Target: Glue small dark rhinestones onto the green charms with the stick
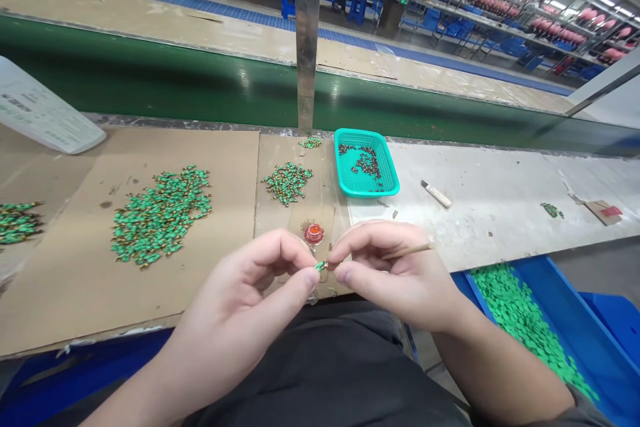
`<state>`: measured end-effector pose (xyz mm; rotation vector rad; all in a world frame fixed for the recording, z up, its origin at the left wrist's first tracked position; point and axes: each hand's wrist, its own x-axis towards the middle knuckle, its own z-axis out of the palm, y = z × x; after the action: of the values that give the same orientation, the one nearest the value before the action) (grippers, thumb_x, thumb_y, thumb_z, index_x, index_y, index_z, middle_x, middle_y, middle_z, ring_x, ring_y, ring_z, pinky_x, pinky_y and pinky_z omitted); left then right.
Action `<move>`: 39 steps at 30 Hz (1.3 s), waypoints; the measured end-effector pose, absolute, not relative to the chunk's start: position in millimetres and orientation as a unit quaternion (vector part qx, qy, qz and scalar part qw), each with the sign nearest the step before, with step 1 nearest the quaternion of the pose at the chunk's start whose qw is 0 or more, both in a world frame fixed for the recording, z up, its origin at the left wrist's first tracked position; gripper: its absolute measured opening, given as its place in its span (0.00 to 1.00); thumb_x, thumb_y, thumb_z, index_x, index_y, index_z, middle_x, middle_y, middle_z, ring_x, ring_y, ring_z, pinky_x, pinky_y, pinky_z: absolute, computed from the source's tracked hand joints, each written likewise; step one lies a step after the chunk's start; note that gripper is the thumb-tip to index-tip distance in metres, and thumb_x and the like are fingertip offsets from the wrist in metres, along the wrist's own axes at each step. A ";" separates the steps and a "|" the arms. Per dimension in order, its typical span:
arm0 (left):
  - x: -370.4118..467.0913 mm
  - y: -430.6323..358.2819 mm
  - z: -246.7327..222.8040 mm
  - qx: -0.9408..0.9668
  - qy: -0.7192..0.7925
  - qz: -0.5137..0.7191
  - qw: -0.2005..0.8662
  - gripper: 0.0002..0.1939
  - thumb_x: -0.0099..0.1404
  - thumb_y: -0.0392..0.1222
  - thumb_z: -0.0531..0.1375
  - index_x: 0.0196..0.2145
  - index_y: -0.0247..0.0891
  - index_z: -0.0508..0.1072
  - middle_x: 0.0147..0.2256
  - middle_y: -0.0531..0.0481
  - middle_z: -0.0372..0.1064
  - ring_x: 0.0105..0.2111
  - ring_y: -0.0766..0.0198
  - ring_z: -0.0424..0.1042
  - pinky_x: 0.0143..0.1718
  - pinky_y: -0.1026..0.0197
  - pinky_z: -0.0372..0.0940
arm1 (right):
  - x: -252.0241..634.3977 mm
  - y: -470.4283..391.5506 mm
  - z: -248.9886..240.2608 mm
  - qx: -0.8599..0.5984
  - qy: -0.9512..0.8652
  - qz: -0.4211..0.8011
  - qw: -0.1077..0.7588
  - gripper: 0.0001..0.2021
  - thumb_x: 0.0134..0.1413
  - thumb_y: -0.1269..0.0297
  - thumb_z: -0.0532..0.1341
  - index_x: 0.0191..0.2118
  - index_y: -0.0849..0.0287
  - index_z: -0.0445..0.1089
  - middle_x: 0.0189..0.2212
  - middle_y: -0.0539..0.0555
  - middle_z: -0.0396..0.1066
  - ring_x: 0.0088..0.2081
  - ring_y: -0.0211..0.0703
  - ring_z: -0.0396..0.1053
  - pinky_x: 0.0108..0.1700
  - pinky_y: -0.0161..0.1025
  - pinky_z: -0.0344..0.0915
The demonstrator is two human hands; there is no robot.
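Note:
Between the thumb and forefinger of my left hand (265, 287) is a small green piece (319, 267) with a brownish-gold end. My right hand (395, 273) has its thumb and forefinger at that end, pinching or touching it; which one I cannot tell. A thin wooden stick (409, 251) lies across the curled fingers of my right hand, its end poking out to the right. Just beyond my fingertips is a small dish of red-orange paste (314, 232). Similar green pieces lie in a loose pile (287, 183) behind the dish.
A bigger pile of green pieces (163, 217) covers cardboard at left. A teal basket (367, 192) holds small dark parts. To its right lies a white-and-black tube or knife (437, 194). A blue bin (555, 300) with green discs stands low at right. A metal post (306, 40) rises behind.

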<state>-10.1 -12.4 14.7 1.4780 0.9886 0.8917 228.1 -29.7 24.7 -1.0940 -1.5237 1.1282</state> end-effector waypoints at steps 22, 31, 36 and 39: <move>-15.0 -23.4 7.7 0.819 0.309 0.405 0.264 0.17 0.82 0.23 0.59 0.51 0.48 0.74 0.41 0.56 0.78 0.39 0.66 0.79 0.43 0.64 0.72 | 222.1 -38.0 17.9 -0.389 -0.675 0.386 0.494 0.05 0.70 0.74 0.74 0.42 0.57 0.88 0.34 0.54 0.86 0.33 0.42 0.80 0.34 0.37 0.76; -14.5 -25.6 9.7 0.778 0.380 0.383 0.323 0.11 0.81 0.32 0.65 0.44 0.50 0.80 0.35 0.58 0.80 0.33 0.62 0.78 0.38 0.62 0.71 | 219.2 -33.8 15.6 -0.434 -0.608 0.466 0.474 0.05 0.66 0.64 0.79 0.37 0.57 0.87 0.30 0.53 0.82 0.30 0.42 0.74 0.30 0.37 0.69; -12.6 -22.2 11.9 0.668 0.437 0.347 0.492 0.11 0.81 0.44 0.67 0.37 0.48 0.84 0.32 0.53 0.81 0.31 0.59 0.79 0.33 0.63 0.75 | 217.0 -31.9 20.0 -0.463 -0.521 0.569 0.436 0.10 0.61 0.60 0.83 0.36 0.57 0.86 0.26 0.49 0.76 0.28 0.39 0.69 0.28 0.35 0.66; -9.6 -20.5 15.7 0.605 0.450 0.347 0.557 0.12 0.75 0.48 0.72 0.33 0.45 0.83 0.28 0.53 0.78 0.28 0.61 0.75 0.29 0.65 0.73 | 217.6 -29.8 23.6 -0.441 -0.473 0.625 0.437 0.10 0.58 0.64 0.84 0.36 0.58 0.85 0.27 0.48 0.78 0.28 0.37 0.70 0.30 0.34 0.70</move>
<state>-9.6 -20.5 15.7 1.4272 1.0622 0.8198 217.6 -29.8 23.6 -1.0963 -1.1776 1.5553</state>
